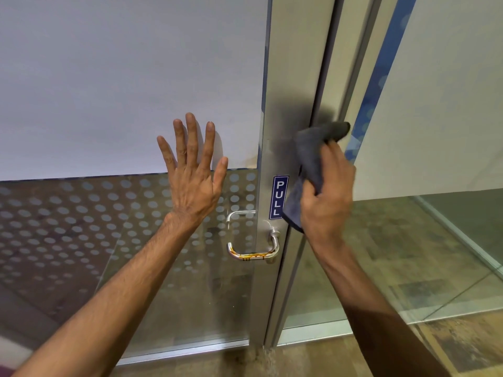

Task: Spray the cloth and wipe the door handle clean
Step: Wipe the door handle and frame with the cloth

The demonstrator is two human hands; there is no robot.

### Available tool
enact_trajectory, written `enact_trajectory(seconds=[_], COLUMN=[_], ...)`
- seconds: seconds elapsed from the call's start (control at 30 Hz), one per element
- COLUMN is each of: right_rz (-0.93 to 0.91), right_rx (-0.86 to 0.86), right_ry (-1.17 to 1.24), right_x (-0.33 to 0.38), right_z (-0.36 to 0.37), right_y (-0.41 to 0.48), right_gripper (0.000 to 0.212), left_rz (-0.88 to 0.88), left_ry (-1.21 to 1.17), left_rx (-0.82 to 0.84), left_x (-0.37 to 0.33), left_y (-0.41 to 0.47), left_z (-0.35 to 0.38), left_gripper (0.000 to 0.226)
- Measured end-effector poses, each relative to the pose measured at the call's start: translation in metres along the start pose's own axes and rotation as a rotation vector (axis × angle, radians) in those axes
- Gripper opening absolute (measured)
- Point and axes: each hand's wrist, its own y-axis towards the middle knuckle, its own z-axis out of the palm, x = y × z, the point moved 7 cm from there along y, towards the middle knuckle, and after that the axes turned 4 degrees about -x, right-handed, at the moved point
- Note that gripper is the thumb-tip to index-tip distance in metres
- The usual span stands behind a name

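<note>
The right hand (326, 194) is closed around a bunched grey cloth (313, 156), holding it up against the metal door frame (288, 91), above the door handle (255, 240) and to its right. The left hand (194, 175) is spread wide and empty, fingers up, seemingly flat on the frosted glass panel (130, 77) above and left of the handle, though contact is not certain.

The handle is a bent metal tube. Its long axis, the grip bar, runs level, starting from its mount on the frame and pointing left over the dotted glass (81, 227) before it curls up and back at the free end. A blue PULL sign (279, 197) sits just above the mount. Orange-brown smears show along the underside of the bar.

The main risk, as I judge it, is that the cloth misses the dirt: the smears sit low on the bar, so a pass over the top or front alone would leave them. The cloth is wadded, with a loose flap hanging near the sign; that flap could snag on the mount or slip from the grip. Pressing on the handle could also swing the door, and the left hand looks placed to steady it. No spray bottle is in view, and I cannot tell whether the cloth is damp; a dry cloth may only smear the residue.
</note>
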Motion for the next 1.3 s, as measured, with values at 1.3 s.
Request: enact_trajectory(seconds=[1.3], right_rz=[-0.691], right_rx=[0.875], right_ry=[-0.777], right_x=[-0.035], right_z=[0.057], right_y=[-0.102], right_gripper=[0.064], left_rz=[0.03], left_ry=[0.054], left_rx=[0.013], left_x=[-0.001], left_y=[-0.005], left_z=[0.002], left_gripper=[0.07])
